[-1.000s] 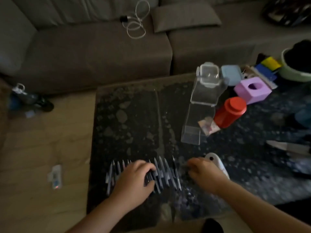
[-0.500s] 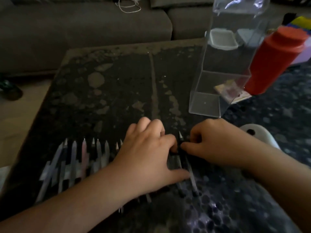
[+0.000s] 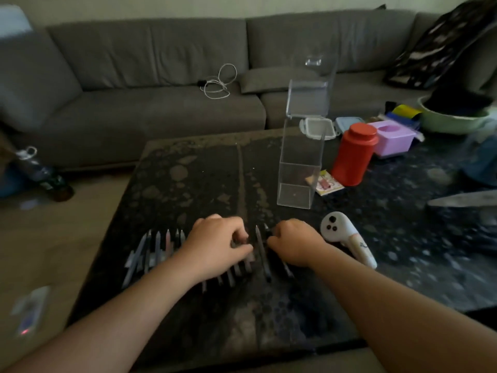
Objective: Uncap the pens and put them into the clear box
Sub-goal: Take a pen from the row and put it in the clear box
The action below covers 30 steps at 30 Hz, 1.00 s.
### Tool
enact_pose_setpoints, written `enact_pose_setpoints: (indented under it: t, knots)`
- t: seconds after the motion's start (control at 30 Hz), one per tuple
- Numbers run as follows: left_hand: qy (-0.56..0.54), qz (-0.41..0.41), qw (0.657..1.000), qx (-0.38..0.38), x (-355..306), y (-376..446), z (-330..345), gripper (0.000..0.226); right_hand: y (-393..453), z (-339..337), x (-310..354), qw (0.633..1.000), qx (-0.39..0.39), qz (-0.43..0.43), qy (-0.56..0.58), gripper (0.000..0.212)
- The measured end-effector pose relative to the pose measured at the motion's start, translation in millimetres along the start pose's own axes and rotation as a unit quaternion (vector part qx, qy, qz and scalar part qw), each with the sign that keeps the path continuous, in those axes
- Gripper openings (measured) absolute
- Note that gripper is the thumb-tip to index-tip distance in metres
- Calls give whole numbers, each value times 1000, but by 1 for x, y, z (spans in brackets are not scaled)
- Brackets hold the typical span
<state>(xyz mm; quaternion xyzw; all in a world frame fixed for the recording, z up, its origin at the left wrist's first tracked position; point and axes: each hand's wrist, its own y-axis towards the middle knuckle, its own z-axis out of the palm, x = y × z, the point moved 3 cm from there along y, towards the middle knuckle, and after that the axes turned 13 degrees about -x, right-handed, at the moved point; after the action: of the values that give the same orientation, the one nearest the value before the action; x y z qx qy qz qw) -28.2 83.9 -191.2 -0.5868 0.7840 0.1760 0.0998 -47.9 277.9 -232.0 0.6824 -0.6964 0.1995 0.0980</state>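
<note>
Clear box (image 3: 301, 168) upright, lid open, no pens inside; both hands' grip on pens (image 3: 161, 243) unclear.

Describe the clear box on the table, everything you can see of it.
The clear box is a tall, narrow, square-sided container of what looks like transparent plastic. It stands upright on the dark table, its hinged lid flipped open and pointing up. No pens show inside. A small card lies at its base and a red canister stands just right of it. Neither hand touches it.
</note>
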Motion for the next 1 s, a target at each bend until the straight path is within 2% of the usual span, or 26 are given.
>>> enact_pose_setpoints:
  t: [0.07, 0.2, 0.27, 0.37, 0.43, 0.53, 0.6, 0.7, 0.8, 1.0]
  knots:
    - [-58, -35, 997, 35, 8, -17, -14, 16, -8, -7, -6, 996, 4, 41, 85, 25]
    - [-115, -75, 991, 4, 13, -45, -31, 15, -40, -14, -21, 944, -60, 132, 297, 18]
    - [-150, -87, 985, -18, 9, -53, -35, 11, -61, -12, -18, 921, -80, 135, 357, 14]
    - [-185, -96, 977, -45, 0, -51, -42, 11, -80, -18, 5, 911, -104, 111, 383, 11]
    - [-180, -101, 975, -78, -1, -47, -50, 14, -81, -28, 24, 914, -145, 64, 374, 12]
    - [-200, -121, 963, -132, 10, -45, -58, 20, -82, -38, 43, 944, -164, -21, 286, 9]
    - [-206, -136, 957, -150, 21, -48, -57, 22, -82, -40, 49, 957, -165, -84, 225, 9]
    - [-216, -156, 952, -151, 35, -57, -47, 23, -75, -38, 53, 956, -208, -151, 144, 19]
    - [-225, -165, 949, -144, 39, -60, -44, 23, -69, -37, 53, 952, -245, -173, 67, 25]
    - [-212, -146, 950, -179, 32, -61, -49, 24, -65, -42, 51, 948, -261, -173, 64, 22]
